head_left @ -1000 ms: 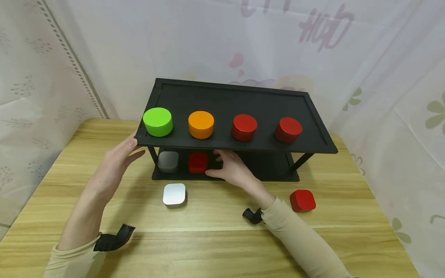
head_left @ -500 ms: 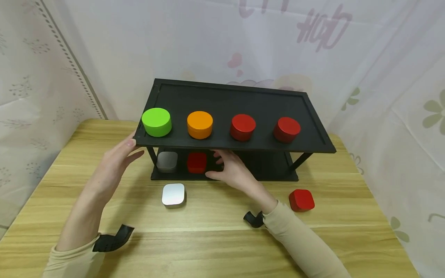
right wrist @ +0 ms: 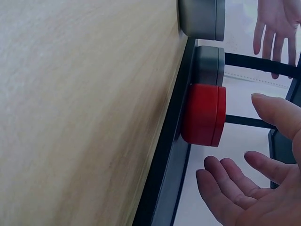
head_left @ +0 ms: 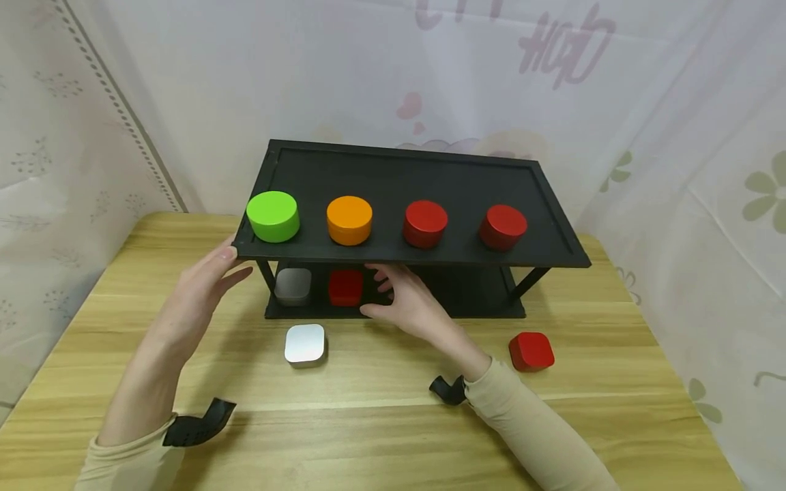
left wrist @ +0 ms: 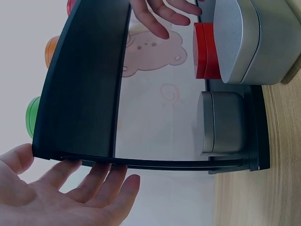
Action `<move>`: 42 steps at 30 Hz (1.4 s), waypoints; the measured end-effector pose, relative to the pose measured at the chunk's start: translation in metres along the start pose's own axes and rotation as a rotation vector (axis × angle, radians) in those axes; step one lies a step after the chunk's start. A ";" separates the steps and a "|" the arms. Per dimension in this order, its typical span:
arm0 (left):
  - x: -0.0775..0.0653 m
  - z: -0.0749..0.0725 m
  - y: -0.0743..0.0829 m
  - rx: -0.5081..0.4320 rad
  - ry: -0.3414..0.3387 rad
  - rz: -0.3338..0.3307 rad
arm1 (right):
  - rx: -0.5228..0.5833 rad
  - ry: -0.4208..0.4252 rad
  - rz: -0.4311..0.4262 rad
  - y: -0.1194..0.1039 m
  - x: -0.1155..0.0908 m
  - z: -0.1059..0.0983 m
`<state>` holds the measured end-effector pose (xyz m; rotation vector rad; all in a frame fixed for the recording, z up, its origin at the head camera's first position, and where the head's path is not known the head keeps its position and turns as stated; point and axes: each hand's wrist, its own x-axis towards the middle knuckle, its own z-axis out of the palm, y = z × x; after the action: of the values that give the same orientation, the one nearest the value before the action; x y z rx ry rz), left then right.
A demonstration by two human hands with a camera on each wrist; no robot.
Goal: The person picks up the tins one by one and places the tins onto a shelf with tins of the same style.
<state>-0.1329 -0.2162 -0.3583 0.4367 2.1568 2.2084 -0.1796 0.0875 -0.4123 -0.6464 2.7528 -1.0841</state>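
A black two-tier rack (head_left: 405, 174) stands on the wooden table. My left hand (head_left: 199, 290) touches the left end of its upper shelf, thumb at the front corner and fingers along the end edge in the left wrist view. My right hand (head_left: 411, 303) reaches between the two tiers, fingers apart and loosely bent, with nothing in it. Just left of its thumb, a red square tin (head_left: 346, 288) sits on the lower shelf; the right wrist view shows a gap between hand and tin (right wrist: 203, 115). A silver square tin (head_left: 293, 286) stands at that shelf's left end.
On the upper shelf's front stand round tins: one green (head_left: 273, 217), one orange (head_left: 349, 221) and two red, left (head_left: 425, 224) and right (head_left: 503, 228). Before the rack lie another silver square tin (head_left: 305, 344) and another red square tin (head_left: 531, 351). A patterned curtain (head_left: 381, 68) hangs behind.
The head view has shifted slightly, moving the whole scene a little left. Both hands keep their places at the rack, and the tins stay put.
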 end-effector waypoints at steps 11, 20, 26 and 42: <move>0.000 0.000 0.000 -0.005 -0.004 0.009 | 0.031 -0.013 -0.023 -0.010 -0.002 -0.002; 0.000 -0.001 0.000 -0.015 -0.007 -0.004 | 0.019 -0.047 -0.003 -0.016 -0.005 -0.002; 0.001 0.000 0.001 0.006 -0.010 -0.009 | 0.013 -0.051 -0.021 -0.021 -0.007 -0.002; 0.001 -0.001 0.002 0.012 0.003 -0.031 | 0.011 -0.089 -0.034 -0.030 -0.011 0.013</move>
<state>-0.1340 -0.2169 -0.3565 0.3975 2.1638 2.1829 -0.1559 0.0645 -0.4022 -0.7242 2.6688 -1.0496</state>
